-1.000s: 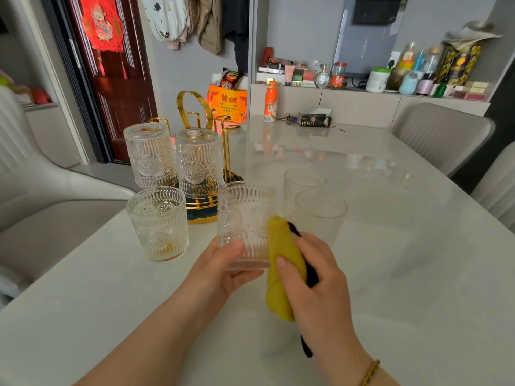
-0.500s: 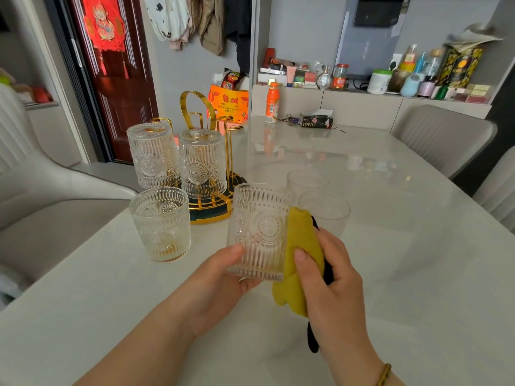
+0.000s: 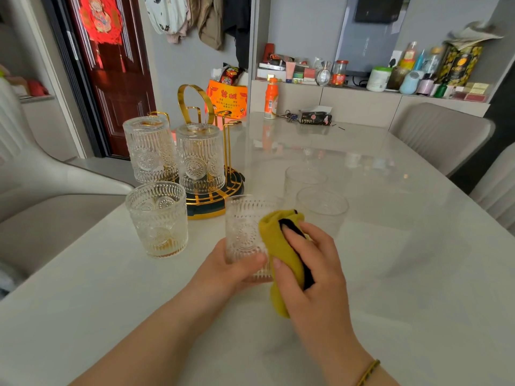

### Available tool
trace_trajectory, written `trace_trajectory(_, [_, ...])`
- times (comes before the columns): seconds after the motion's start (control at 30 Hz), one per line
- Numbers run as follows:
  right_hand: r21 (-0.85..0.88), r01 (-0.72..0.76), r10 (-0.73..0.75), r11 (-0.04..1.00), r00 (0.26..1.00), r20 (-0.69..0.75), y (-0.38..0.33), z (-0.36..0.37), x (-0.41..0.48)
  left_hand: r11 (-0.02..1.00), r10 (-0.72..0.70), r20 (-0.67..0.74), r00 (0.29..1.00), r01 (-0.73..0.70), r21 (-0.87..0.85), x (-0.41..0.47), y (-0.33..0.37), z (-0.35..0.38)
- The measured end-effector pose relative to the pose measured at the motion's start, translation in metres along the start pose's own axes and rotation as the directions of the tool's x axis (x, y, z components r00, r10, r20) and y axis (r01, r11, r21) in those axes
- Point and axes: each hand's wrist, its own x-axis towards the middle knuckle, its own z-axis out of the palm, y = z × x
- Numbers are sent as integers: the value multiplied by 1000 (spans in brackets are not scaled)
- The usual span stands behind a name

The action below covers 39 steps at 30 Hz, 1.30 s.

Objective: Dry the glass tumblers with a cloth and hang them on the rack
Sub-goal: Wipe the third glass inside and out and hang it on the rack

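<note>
My left hand [image 3: 231, 270] grips an embossed glass tumbler [image 3: 245, 232] upright above the table. My right hand [image 3: 312, 263] holds a yellow cloth [image 3: 278, 240] with a black edge against the tumbler's right side. A gold wire rack [image 3: 211, 196] on a dark round base stands behind it, with two tumblers hung upside down on its pegs, one at the left [image 3: 149, 149] and one at the middle [image 3: 200, 158]. Another embossed tumbler [image 3: 157, 218] stands upright left of the held one. Two more tumblers [image 3: 322, 210] [image 3: 303, 181] stand upright just behind my right hand.
The white glossy table [image 3: 390, 246] stretches to the back right. An orange bottle [image 3: 271, 98], keys and a dark packet [image 3: 315, 118] lie at its far edge. Grey chairs [image 3: 440, 135] stand at the right, a pale one [image 3: 41, 190] at the left.
Both hands have come down and nearer with the tumbler. The cloth has slid over the glass's right side, with my right fingers now further over its top.
</note>
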Motion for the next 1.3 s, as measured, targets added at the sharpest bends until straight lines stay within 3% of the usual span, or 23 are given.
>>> trace_trajectory(0.13, [49, 25, -22, 999, 999, -44, -5, -10, 6, 998, -19, 104, 994, 24, -56, -2, 5, -2])
trace_trajectory(0.23, [258, -157, 169, 953, 985, -27, -7, -19, 13, 989, -20, 180, 984, 46, -142, -5, 4, 1])
trace_trajectory(0.3, [252, -210, 213, 945, 977, 18, -5, -19, 13, 983, -19, 151, 988, 46, -178, -4, 5, 1])
trace_trajectory(0.43, [90, -47, 39, 995, 995, 95, -7, -4, 2, 982, -32, -12, 999, 29, -188, 2, 5, -7])
trace_trajectory(0.57, [-14, 92, -91, 996, 994, 58, -5, -5, 1, 989, 3, 32, 999, 1, -147, 1, 6, -7])
trace_trajectory(0.67, [156, -19, 30, 988, 997, -71, -7, -16, 9, 998, -14, 83, 996, 18, -58, -2, 3, -2])
trace_trajectory(0.73, [283, -164, 187, 945, 981, -57, -5, -16, 11, 996, -17, 100, 995, 26, -88, -2, 1, 0])
trace_trajectory(0.8, [269, -238, 244, 933, 970, 9, -3, -11, 8, 987, 33, 105, 994, -16, -162, 0, 2, -1])
trace_trajectory(0.87, [223, -217, 205, 950, 976, 78, -6, -4, 1, 967, 54, 54, 997, -38, -252, 2, 5, -5])
trace_trajectory(0.97, [108, -42, 35, 993, 997, 75, -10, 2, -4, 962, 20, -21, 1000, -25, -271, 6, 5, -10])
trace_trajectory(1.1, [-24, 120, -121, 992, 990, -73, -7, -7, 3, 992, 22, 107, 994, -9, -122, 2, 6, -3])
trace_trajectory(1.2, [138, 15, 8, 990, 986, -165, -10, -19, 12, 995, -22, 202, 979, 41, -88, -4, 4, 2])
trace_trajectory(1.3, [296, -205, 230, 933, 972, -54, -9, -20, 14, 992, -4, 204, 979, 29, -122, -3, 3, -1])
